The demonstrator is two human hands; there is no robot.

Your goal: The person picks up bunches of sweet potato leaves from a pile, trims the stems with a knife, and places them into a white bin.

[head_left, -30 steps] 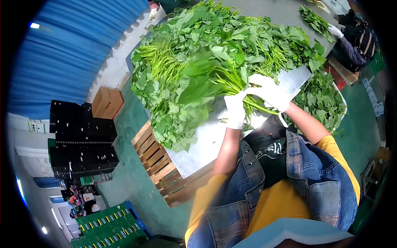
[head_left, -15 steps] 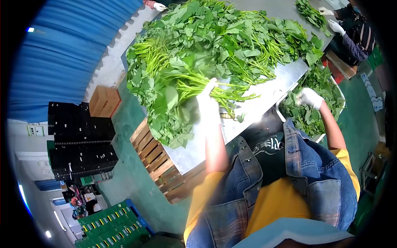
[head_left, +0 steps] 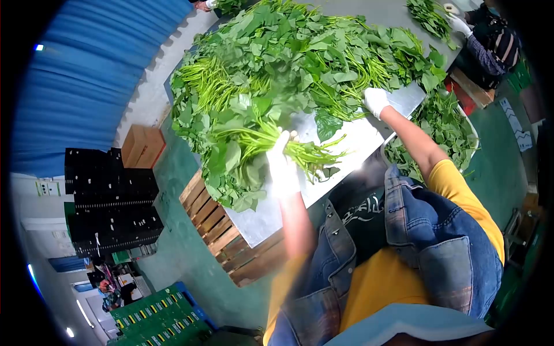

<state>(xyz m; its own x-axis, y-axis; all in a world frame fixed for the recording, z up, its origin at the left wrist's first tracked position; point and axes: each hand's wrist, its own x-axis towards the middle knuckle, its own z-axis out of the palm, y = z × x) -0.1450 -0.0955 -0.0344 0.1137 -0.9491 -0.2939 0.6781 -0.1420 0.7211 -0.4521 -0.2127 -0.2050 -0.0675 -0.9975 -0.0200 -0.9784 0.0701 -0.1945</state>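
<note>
My left hand [head_left: 283, 154], in a white glove, is closed round a bunch of leafy greens [head_left: 254, 141]; its long pale stems stick out to the right and the leaves hang to the left. A large pile of the same leafy greens [head_left: 300, 49] covers much of the metal table [head_left: 254, 222]. At the pile's right front edge, my right hand [head_left: 376, 102], also gloved, has its fingers curled in at the stems there. The fingertips are partly hidden. One loose leaf [head_left: 328, 124] lies between my two hands.
On the right, a white bin [head_left: 474, 135] full of greens [head_left: 435, 130] stands against the table. Across from me, a co-worker's gloved hands [head_left: 456, 20] are at another bunch. A wooden pallet [head_left: 210, 216], a cardboard box [head_left: 142, 146] and black crates [head_left: 112, 202] stand left.
My right hand has moved from the bin of greens up and left to the stems at the pile's edge. My left hand has shifted slightly left and down, still holding its bunch.
</note>
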